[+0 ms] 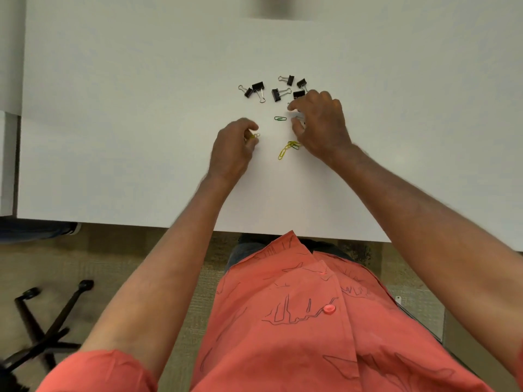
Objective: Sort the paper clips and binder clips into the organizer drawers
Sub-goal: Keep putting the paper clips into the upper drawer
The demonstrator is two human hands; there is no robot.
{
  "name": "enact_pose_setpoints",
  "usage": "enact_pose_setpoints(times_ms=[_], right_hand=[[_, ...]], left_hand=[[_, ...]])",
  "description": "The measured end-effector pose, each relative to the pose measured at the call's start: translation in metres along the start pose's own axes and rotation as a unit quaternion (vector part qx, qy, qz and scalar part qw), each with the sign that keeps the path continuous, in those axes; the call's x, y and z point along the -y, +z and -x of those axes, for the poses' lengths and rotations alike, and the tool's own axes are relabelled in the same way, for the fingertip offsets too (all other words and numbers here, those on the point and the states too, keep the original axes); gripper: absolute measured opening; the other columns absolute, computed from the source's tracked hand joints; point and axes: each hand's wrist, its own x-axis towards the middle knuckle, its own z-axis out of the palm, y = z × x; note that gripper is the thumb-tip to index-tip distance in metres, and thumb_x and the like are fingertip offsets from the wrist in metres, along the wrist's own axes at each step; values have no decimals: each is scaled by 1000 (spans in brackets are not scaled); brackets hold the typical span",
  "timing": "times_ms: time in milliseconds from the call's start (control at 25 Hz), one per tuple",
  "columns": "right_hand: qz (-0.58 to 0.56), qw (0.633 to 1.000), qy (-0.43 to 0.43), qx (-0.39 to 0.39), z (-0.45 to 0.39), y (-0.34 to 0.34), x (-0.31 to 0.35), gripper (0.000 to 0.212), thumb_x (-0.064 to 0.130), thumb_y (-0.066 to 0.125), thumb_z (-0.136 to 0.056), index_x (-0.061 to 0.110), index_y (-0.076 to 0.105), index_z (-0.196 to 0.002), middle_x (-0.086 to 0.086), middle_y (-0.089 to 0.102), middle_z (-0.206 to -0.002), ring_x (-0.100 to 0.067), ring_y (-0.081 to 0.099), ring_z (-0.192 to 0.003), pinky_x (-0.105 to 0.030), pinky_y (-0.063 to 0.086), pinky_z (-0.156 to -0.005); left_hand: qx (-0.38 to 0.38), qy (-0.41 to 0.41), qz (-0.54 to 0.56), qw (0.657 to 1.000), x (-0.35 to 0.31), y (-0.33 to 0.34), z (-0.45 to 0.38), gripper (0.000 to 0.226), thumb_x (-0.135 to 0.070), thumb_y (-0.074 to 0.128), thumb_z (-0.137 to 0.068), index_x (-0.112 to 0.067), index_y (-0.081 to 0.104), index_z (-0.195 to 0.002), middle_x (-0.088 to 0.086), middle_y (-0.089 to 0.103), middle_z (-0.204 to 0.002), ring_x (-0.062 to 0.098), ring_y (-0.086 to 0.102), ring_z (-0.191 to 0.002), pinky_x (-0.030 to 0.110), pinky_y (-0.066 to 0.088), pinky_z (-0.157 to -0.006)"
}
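Standing over a white table (141, 108), a person in a coral shirt (311, 321) reaches both bare arms toward a small scatter of clips near the table's middle. The left hand (233, 149) is curled nearly closed, thumb and fingertips pinching what looks like a yellow paper clip (255, 135) just off the surface. The right hand (319, 123) is arched over the table, fingers bent and partly spread; something small and pale sits under them, but I cannot tell whether it is gripped. Between the hands lies a single green paper clip (280, 118), and nearer the person a tangle of yellow and green paper clips (288, 148), touching one another. Beyond them, six or so black binder clips (271, 89) are strewn in a loose row, the nearest just beside the right fingers. No organizer or drawers appear in view. To gather well, I judge it best to pinch each thin clip by an edge, tease the tangled ones apart first, and keep paper clips separate from binder clips.
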Motion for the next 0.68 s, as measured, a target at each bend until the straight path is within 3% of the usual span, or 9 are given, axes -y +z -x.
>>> enact_pose_setpoints(times_ms=[160, 280, 360, 520, 680], right_hand=[[74, 991, -49, 100, 6, 1, 16, 54, 27, 57, -85, 17, 56, -138, -7, 54, -135, -35, 47, -119, -44, 38, -93], [68, 989, -72, 111, 25, 2, 18, 60, 28, 59, -84, 13, 53, -142, -8, 52, -137, -35, 46, -120, -45, 43, -95], [38, 989, -79, 122, 44, 3, 16, 63, 34, 61, -88, 10, 50, -146, -10, 50, -140, -35, 45, -123, -45, 47, -97], [-14, 993, -29, 112, 61, 8, 23, 65, 38, 69, -92, 9, 48, -146, -10, 49, -140, -31, 44, -128, -41, 52, -91], [-113, 988, 62, 84, 52, 15, 38, 55, 23, 74, -91, 10, 54, -141, -10, 52, -130, -28, 47, -124, -42, 52, -89]], left_hand=[[-23, -11, -49, 998, 14, 14, 44, 20, -16, 67, -95, -14, 71, -115, 3, 68, -112, 18, 63, -100, 29, 51, -89], [-62, 0, -54, 997, 16, 23, 58, 17, -14, 69, -94, -14, 73, -110, 4, 63, -110, 17, 61, -101, 17, 41, -82], [-77, 10, -55, 995, 16, 27, 56, 16, -13, 71, -92, -14, 75, -108, 3, 59, -113, 17, 61, -102, 22, 49, -84], [-88, 38, -92, 991, 13, 35, 43, 14, -11, 70, -92, -11, 76, -105, 8, 60, -129, 26, 58, -116, 32, 51, -92], [-78, 63, -137, 985, 13, 33, 28, 14, -6, 66, -92, -8, 76, -102, 9, 66, -125, 32, 58, -114, 39, 54, -87]])
